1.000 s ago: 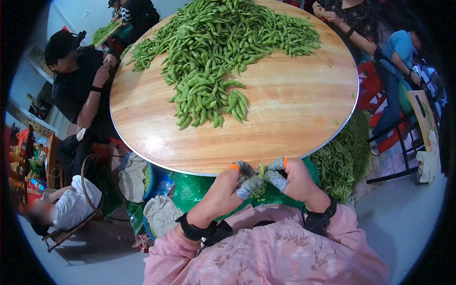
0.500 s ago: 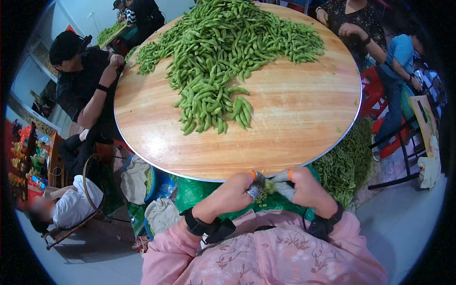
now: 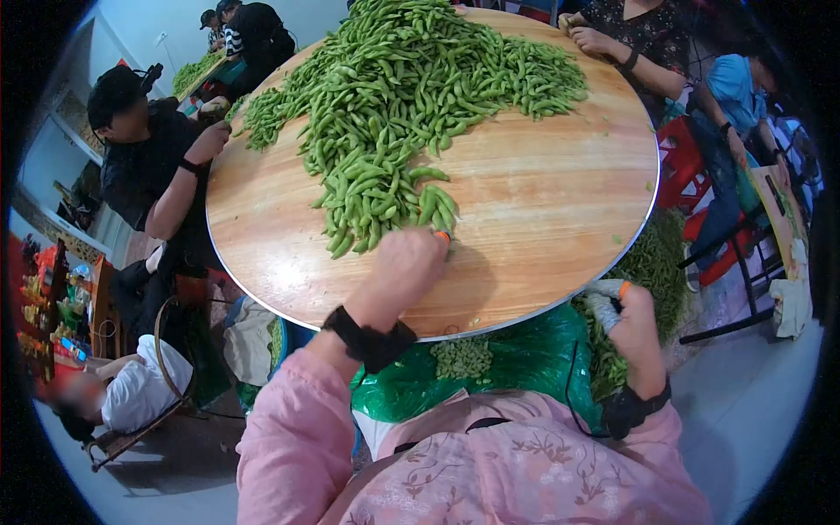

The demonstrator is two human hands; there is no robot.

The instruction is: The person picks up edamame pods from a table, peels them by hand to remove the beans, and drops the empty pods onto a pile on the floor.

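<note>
At the left edge of the frame a person in black point(image 3: 144, 166) sits at the round wooden bench point(image 3: 542, 201). Just right of them the left hand point(image 3: 404, 267) lies on the bench with its fingers curled onto the near tip of the edamame pod heap point(image 3: 394, 96), and I cannot tell whether its grip pinches a pod. Below the bench rim, shelled beans point(image 3: 462, 357) lie in a green bag point(image 3: 525, 359). At the right, the right hand point(image 3: 632, 328), fingers wrapped, hangs off the edge beside a lower pod pile point(image 3: 652, 262), and its grip cannot be told either.
</note>
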